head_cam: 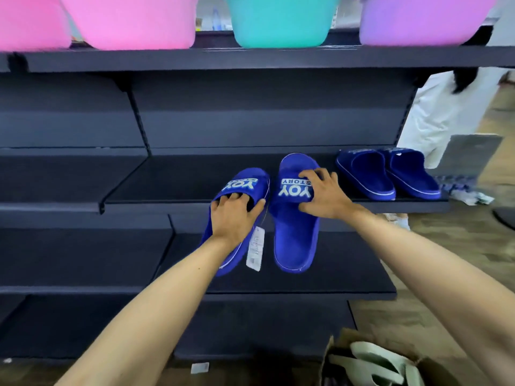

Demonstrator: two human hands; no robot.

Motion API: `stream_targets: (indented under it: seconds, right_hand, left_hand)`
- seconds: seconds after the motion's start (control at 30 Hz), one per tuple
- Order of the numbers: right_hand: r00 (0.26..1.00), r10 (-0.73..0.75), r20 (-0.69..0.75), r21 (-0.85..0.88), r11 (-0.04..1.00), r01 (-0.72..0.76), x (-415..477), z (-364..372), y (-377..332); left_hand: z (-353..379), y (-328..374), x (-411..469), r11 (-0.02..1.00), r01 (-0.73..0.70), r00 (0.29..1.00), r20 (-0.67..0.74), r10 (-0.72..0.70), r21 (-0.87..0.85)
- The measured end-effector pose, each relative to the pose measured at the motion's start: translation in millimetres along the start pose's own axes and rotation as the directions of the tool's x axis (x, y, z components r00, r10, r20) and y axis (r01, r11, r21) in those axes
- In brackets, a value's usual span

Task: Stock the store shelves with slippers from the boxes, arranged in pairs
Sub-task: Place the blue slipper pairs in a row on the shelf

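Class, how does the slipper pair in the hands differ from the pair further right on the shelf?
The held pair are open-toed slides; the shelf pair has closed toes. The left hand and right hand grip the held pair; the shelf pair stands untouched. Both are blue.

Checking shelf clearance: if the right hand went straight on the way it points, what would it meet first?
The right hand, gripping a slipper, points up-left: bare shelf ahead, then probably the back panel; depth is unclear.
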State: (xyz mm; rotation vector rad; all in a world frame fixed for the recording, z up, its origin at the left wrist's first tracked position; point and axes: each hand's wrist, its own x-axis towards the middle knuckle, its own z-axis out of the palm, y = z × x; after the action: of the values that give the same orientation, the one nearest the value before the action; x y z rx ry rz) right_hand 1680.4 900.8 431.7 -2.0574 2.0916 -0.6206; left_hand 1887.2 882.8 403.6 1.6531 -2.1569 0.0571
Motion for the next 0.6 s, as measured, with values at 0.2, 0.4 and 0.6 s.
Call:
stream_targets:
  seconds: [0.2, 0.4, 0.6]
  right_hand:
    - [0.999, 0.003, 0.044, -0.01, 1.0, -0.003, 83.9, -20.5, 56.8]
    - [0.995, 0.04, 0.094, -0.05, 0.998, -0.036, 160.0, -29.9, 104.6]
    - [0.996, -0.088, 0.011, -0.187, 0.978, 0.088, 186.5, -12.5, 135.9]
  left_hand:
    - [37.0, 43.8, 86.3, 0.999, -0.01, 0.996, 0.093, 0.013, -0.035]
    - [67.7, 86.1, 162.7, 1.0, -0.024, 0.954, 0.3, 0.021, 0.005]
    - [103.5, 115.0, 191.6, 0.996, 0.04, 0.945, 0.327, -0.013, -0.075]
